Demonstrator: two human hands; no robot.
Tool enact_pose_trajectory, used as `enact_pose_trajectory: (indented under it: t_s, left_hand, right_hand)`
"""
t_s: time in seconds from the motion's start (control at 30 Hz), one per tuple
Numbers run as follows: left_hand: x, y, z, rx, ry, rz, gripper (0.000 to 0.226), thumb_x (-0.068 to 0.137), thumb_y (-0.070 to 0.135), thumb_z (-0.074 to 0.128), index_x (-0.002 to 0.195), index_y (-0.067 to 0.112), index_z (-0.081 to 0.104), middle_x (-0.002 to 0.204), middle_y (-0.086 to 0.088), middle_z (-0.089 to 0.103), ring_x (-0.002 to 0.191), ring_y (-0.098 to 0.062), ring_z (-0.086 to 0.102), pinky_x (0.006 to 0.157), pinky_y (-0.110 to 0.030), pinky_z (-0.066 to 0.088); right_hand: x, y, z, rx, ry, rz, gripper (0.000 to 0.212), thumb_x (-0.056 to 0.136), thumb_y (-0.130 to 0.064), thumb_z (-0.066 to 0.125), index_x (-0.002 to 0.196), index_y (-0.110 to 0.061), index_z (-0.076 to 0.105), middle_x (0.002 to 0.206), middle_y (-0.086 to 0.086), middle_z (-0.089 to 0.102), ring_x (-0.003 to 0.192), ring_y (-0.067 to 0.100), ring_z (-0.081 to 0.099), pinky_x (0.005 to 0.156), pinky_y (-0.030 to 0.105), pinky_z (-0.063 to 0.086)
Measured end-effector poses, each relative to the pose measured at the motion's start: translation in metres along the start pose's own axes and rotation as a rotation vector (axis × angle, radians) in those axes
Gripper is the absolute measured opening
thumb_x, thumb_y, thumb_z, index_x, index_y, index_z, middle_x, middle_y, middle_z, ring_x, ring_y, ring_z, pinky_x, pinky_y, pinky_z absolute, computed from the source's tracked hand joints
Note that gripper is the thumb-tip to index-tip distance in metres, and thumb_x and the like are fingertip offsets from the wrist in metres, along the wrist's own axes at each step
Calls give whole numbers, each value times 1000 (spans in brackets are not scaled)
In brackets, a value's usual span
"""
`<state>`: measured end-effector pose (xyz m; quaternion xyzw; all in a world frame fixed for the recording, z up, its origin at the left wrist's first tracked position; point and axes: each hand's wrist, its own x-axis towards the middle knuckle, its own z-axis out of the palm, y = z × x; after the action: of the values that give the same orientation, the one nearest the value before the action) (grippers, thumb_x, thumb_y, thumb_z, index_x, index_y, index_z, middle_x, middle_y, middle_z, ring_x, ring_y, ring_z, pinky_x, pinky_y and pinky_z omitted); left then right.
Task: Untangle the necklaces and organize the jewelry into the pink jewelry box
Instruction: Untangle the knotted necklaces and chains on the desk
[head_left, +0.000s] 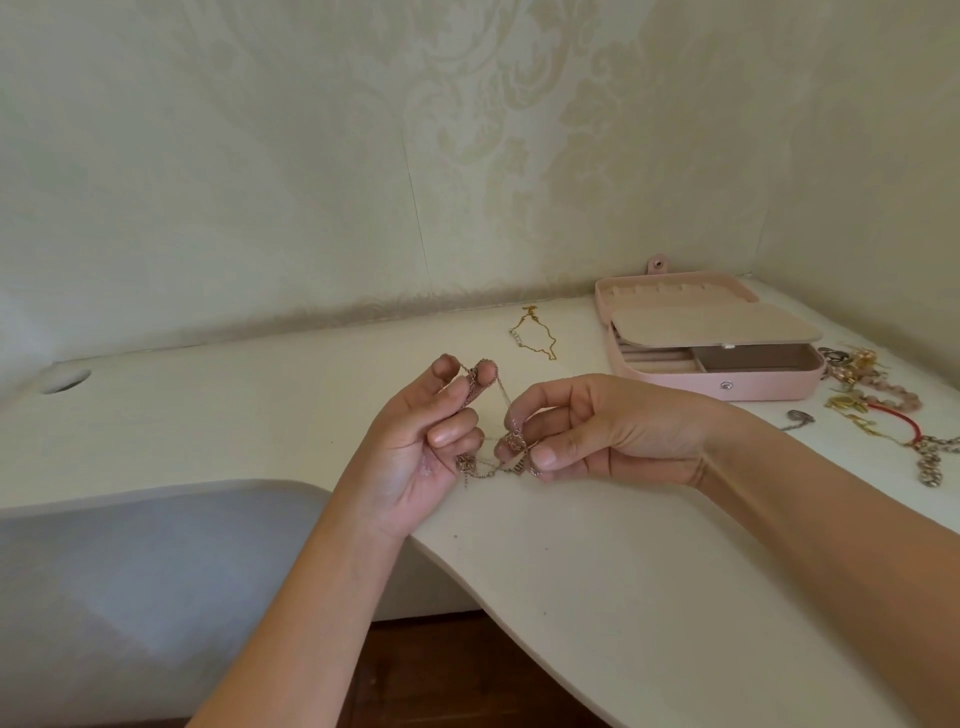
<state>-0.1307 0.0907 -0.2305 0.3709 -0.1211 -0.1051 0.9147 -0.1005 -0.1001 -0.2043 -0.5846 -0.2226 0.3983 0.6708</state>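
The white bench (597, 571) is curving in at its near edge, and bare surface is spreading to the left. The pink jewelry box (779, 384) is standing open at the far right, a beige flap covering part of its tray; what is lying inside I cannot tell. The left hand (415, 457) and right hand (597, 431) are hovering over the middle, fingers curled. A jewelry heap (872, 400) is lying just right of the box, a gold necklace (535, 338) left of it. Both hands are pinching the tangled necklaces (498, 457).
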Motion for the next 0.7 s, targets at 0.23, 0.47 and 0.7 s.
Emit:
enact_pose_trajectory:
  t_s: [0.23,0.47,0.7]
  left_hand:
    - [0,-1,7,178,171,52,41,67,-4,75,84,21,48,82,0,70,35,-1,37,41,-11,31]
    - [-1,-3,15,258,250,84,25,73,3,57,87,21,46,75,0,70,34,-1,35,37,-10,26]
    - [1,-4,6,252,170,73,26,74,2,59,90,20,48,80,2,67,37,1,31,37,-10,27]
  right_hand:
    - [-7,-10,-10,1,82,57,32,69,13,69,90,-8,57,77,6,65,65,12,63,62,22,55]
    - [-10,-16,-7,-191,95,98,23,75,11,63,90,-6,67,64,0,63,57,8,58,60,18,51]
    - [-5,-9,-4,-282,127,109,15,84,4,62,87,-6,73,65,-3,62,58,7,52,64,17,49]
